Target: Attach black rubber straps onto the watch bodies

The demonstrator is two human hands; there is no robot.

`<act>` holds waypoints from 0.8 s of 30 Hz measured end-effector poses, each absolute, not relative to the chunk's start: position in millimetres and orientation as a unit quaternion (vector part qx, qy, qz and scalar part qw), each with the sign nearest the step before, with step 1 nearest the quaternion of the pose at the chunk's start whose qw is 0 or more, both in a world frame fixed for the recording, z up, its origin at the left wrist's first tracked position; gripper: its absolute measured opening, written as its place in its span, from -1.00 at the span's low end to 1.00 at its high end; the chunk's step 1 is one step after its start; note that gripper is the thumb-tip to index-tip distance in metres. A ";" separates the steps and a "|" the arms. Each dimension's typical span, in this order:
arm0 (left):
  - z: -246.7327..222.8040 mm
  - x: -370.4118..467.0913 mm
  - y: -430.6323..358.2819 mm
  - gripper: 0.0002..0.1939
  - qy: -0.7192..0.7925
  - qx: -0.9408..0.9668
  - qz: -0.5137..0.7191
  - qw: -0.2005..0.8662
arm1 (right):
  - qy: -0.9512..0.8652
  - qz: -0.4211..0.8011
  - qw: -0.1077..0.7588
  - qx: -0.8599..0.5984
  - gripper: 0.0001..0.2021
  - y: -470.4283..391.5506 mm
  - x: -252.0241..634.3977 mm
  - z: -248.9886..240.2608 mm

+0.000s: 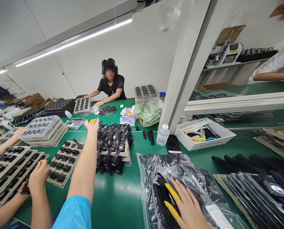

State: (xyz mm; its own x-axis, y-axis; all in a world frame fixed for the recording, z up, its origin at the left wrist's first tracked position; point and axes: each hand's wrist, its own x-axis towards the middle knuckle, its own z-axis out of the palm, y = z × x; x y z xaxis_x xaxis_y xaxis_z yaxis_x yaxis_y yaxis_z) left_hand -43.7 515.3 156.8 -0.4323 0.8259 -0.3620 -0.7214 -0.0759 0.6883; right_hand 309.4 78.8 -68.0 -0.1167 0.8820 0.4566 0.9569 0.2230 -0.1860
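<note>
My left arm, in a blue sleeve, is stretched far forward over the bench. At its end my left hand (92,125) is open, with yellow finger cots on several fingertips. It is beside the far left corner of a stack of trays topped with black-strapped watches (113,140); whether it touches them I cannot tell. My right hand (188,206) lies open on a clear plastic bag (180,168) of black watch straps, fingers stretched out, two in yellow cots. Black straps (159,203) show at the bag's mouth beside those fingers. A white label (217,216) is on the bag.
A co-worker's hand (38,175) is close on my left, by watch trays (64,162). Another person (112,84) sits across the green bench. A water bottle (162,136), a phone (173,144) and a white box (204,133) stand behind the bag; strapped watches (263,190) lie right.
</note>
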 end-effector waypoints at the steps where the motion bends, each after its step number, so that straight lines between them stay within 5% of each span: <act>1: 156.1 -42.3 519.0 -0.58 0.426 0.058 0.731 0.529 | -0.743 -0.071 0.246 -0.619 -0.56 78.6 309.3 -67.4; 10: 153.0 -47.9 534.9 -0.57 0.433 0.038 0.746 0.505 | -0.722 -0.027 0.271 -0.636 -0.37 79.5 309.3 -69.7; 17: 152.8 -51.8 548.2 -0.54 0.425 0.092 0.759 0.484 | -0.736 -0.045 0.263 -0.622 -0.55 77.2 313.0 -69.9; 24: 153.5 -38.5 540.8 -0.57 0.326 0.280 0.754 0.497 | -0.744 -0.065 0.242 -0.620 -0.29 78.0 317.5 -61.1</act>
State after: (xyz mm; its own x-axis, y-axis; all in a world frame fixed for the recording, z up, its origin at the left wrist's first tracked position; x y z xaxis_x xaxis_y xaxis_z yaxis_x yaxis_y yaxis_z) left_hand -38.5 540.8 153.5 -0.3489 0.9320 0.0976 -0.5669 -0.2929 0.7699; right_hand 317.5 78.0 -61.1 -0.1142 0.8909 0.4396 0.9534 0.2227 -0.2036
